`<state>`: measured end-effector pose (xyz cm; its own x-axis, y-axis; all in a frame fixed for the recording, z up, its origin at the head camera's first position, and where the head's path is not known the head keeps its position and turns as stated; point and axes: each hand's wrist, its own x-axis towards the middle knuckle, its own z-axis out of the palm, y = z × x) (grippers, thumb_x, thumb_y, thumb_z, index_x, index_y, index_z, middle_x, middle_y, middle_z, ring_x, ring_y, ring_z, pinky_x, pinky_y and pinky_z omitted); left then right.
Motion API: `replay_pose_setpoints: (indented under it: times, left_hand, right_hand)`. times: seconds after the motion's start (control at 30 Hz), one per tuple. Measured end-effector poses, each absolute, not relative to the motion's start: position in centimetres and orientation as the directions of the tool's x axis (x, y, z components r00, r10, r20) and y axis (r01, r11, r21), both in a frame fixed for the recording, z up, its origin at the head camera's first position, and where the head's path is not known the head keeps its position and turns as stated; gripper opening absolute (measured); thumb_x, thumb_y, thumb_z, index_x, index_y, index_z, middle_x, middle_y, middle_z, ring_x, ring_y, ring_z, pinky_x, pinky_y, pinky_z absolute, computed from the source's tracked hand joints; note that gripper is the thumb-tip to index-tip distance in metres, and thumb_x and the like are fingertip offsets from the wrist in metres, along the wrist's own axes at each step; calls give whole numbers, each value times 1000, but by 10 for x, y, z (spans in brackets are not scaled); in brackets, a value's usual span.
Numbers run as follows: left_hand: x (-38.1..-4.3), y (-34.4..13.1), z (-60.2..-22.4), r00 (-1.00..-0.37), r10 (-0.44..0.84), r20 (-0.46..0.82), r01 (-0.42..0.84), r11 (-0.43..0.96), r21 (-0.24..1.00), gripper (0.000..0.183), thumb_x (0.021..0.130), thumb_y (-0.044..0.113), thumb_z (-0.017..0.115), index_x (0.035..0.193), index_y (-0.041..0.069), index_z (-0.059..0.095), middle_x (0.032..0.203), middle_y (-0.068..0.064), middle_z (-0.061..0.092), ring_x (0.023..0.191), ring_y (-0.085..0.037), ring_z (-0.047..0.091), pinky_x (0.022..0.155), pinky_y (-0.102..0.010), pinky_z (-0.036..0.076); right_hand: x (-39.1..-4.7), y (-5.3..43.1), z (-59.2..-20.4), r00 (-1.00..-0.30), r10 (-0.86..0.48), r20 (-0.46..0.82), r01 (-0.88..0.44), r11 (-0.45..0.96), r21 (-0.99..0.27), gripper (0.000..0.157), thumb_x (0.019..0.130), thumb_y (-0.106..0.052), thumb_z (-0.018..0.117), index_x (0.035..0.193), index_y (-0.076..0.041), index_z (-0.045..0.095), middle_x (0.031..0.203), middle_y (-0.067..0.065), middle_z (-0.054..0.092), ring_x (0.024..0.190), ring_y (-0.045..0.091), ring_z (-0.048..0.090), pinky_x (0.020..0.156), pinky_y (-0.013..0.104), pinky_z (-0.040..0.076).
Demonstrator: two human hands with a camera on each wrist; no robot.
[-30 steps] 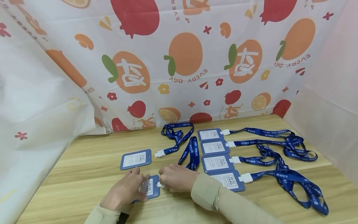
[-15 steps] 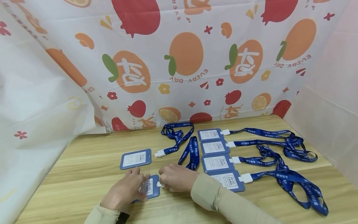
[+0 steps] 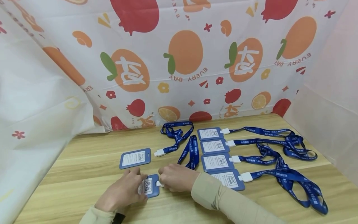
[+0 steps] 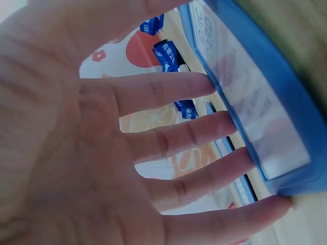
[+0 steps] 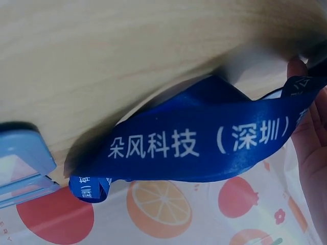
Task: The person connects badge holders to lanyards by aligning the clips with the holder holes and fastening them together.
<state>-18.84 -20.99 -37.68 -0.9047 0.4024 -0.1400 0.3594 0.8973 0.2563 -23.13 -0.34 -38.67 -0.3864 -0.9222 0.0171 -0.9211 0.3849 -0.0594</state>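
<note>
In the head view, my left hand (image 3: 120, 190) holds a blue ID card holder (image 3: 153, 186) on the table, thumb at the near edge and fingertips along the far one. The left wrist view shows those fingers fairly straight against the rim of the holder (image 4: 306, 117). At its slotted end, my right hand (image 3: 176, 177) pinches a white lanyard clip (image 3: 159, 184), mostly hidden by the fingers. From that hand a dark blue printed lanyard (image 3: 193, 151) loops back over the table; the right wrist view shows this strap (image 5: 194, 135) close up.
Behind lies a loose card holder (image 3: 135, 158), with a separate lanyard (image 3: 177, 133) whose white clip (image 3: 160, 152) points at its slot. Right of my hands, several holders with lanyards attached (image 3: 215, 146) form a column. A fruit-print curtain (image 3: 184, 99) hangs behind the wooden table (image 3: 84, 174).
My left hand has shifted slightly left along the card holder, showing a little more of its card. My right hand stays at the clip. The head view has tilted slightly.
</note>
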Motion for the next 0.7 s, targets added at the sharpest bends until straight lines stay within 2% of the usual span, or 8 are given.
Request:
replay_pose_setpoints:
  times: [0.23,0.47,0.7]
  left_hand:
    - [-190,-209,-376,-880,446,-162,398,880,258,62,68,17,93,121,-5,70,102,-10,52,88,-31,46,75,-47,50]
    - [-190,-206,-376,-878,446,-171,406,885,227,62,70,21,93,121,-4,71,103,-11,53,89,-31,47,78,-48,52]
    - [-189,-210,-378,-886,442,-138,415,891,185,61,66,23,95,119,0,73,99,-8,52,86,-27,47,77,-45,51]
  right_hand:
    - [-233,-1,-386,-396,-918,3,-916,395,-65,14,92,-13,76,106,-14,80,92,-4,68,68,-1,51,64,6,42]
    - [-232,0,-385,-399,-917,-9,-915,398,-67,15,93,-14,76,107,-14,80,93,-4,68,70,-1,52,66,6,43]
    - [-231,-6,-383,-382,-924,-13,-923,382,-45,15,93,-14,75,107,-12,80,93,-3,68,69,-1,53,66,6,43]
